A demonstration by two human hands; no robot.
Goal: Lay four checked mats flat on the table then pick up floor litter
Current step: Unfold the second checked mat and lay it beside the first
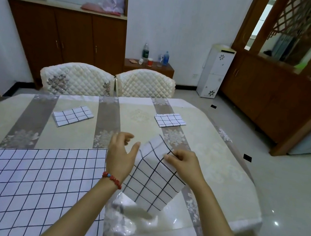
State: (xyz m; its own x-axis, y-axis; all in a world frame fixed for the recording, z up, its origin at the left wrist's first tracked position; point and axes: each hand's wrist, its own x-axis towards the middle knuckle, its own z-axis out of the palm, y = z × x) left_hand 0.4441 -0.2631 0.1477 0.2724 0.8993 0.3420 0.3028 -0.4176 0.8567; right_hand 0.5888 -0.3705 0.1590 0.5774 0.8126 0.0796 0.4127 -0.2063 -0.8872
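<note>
At the bottom of the frame two bare forearms reach forward over a table [224, 169] draped in a cream and grey-striped floral cloth under a glossy clear cover. In the lower left a large white mat with a thin dark grid [27, 185] lies spread flat on the table, its right edge passing under the left forearm. The left hand [121, 157], with a red bead bracelet [112, 179] at the wrist, hovers in the centre of the frame with fingers loosely curled and parted, gripping nothing. Just right of it, the right hand [183, 163] pinches the upper edge of a partly unfolded checked mat [152, 180] between thumb and fingers; this mat hangs tilted in the air above the table's near right part, its lower corner close to the surface. Further up, left of centre, a folded checked mat [72, 115] rests on the cloth, and another folded checked mat [170, 120] lies right of centre near the far edge. Beyond the table stand two cream quilted chair backs [107, 82], then a low wooden stand with bottles and cups [153, 60] against the white wall.
</note>
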